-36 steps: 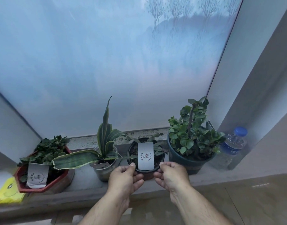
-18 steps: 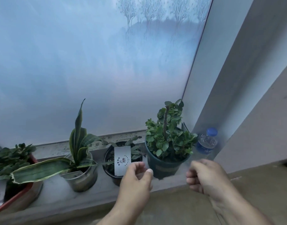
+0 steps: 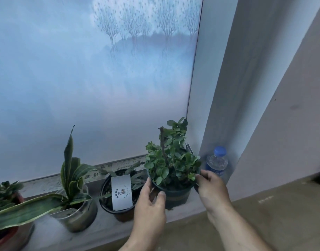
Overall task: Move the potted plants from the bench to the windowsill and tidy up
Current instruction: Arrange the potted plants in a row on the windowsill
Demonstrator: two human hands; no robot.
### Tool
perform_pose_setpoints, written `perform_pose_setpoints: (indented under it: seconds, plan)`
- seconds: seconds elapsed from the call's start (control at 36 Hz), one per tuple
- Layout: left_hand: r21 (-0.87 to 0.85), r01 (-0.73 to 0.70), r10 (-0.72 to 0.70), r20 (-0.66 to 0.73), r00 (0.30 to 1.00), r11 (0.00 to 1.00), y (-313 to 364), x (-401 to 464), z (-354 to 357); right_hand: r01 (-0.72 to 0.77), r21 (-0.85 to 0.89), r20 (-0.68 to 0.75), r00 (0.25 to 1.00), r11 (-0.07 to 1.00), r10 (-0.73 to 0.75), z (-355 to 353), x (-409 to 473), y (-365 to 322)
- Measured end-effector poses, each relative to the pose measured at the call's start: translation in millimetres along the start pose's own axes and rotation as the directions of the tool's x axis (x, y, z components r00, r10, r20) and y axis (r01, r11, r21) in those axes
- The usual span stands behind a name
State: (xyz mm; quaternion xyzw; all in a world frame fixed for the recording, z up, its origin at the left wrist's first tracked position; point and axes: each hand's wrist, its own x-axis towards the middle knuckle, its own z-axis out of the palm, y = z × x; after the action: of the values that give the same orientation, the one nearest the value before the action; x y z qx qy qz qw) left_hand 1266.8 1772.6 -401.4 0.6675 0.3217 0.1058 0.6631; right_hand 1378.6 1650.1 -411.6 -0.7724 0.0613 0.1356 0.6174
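From the head camera we see our two hands on the dark green pot [image 3: 175,193] of a leafy plant [image 3: 171,160] standing on the windowsill [image 3: 47,225], the rightmost in a row of four. Our left hand [image 3: 150,205] rests against the pot's left wall, thumb and fingers spread and lightly curved around it. Our right hand [image 3: 212,189] meets the right rim with fingers curled at its edge; whether they truly pinch the rim we cannot tell, since leaves hide the fingertips. The pot stands upright, and the plant's bare woody stem runs nearly vertical, leaning slightly left toward the frosted window pane [image 3: 94,87].

Just left of it, almost touching, sits a black pot [image 3: 119,209] with a white card [image 3: 121,192] standing upright in its soil, facing us. Next left is a silver pot [image 3: 79,220] holding a snake plant [image 3: 72,171]: one leaf points straight up, another lies nearly flat, stretching out leftward. At the far left edge a red pot [image 3: 3,238] is only partly in view.

To the right of the green pot, in the corner by the window frame [image 3: 219,87], stands a water bottle [image 3: 217,163] with a blue cap, upright.
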Motion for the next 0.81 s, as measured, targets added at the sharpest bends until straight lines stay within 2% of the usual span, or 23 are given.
perform_pose_setpoints:
  seconds: [0.19,0.31,0.36,0.44,0.53,0.61,0.69,0.75,0.81]
  plan:
    - [0.012,0.024,-0.024,0.01,1.0,1.0,-3.6,20.1,-4.8,-0.032,0.038,-0.097,0.995,0.999,0.035,8.5,-11.0,3.3]
    - [-0.029,0.023,-0.022,0.049,0.999,0.999,-5.6,25.2,-7.4,-0.142,0.112,-0.108,0.982,0.984,0.154,14.8,-21.6,7.6]
    - [-0.046,-0.004,0.005,0.014,1.0,0.999,-7.8,20.4,-4.2,-0.17,0.125,-0.083,0.98,0.977,0.181,13.8,-22.3,5.2]
    - [-0.104,0.014,-0.024,-0.094,0.995,0.994,-7.6,7.1,6.4,-0.133,0.075,-0.09,0.986,0.988,0.139,8.5,-12.9,0.0]
    - [-0.139,0.01,-0.026,-0.11,0.994,0.99,-5.2,-0.5,13.9,-0.095,0.076,-0.093,0.99,0.993,0.102,3.4,-2.2,0.0]
    - [-0.087,-0.023,0.017,-0.062,0.998,0.996,-6.8,4.7,11.7,-0.113,0.095,-0.045,0.992,0.989,0.118,1.7,-0.8,2.4]
    - [-0.07,-0.001,0.002,0.019,1.0,0.998,-9.4,18.9,1.2,-0.153,0.14,-0.008,0.988,0.978,0.156,6.8,-4.6,6.7]
    - [-0.118,0.044,-0.033,0.094,0.995,0.992,-10.5,28.1,-6.7,-0.192,0.215,0.011,0.981,0.958,0.194,13.5,-9.6,10.4]
    - [-0.184,0.06,-0.043,0.098,0.994,0.981,-11.4,32.1,-9.7,-0.234,0.273,0.042,0.972,0.933,0.232,18.9,-15.4,11.9]
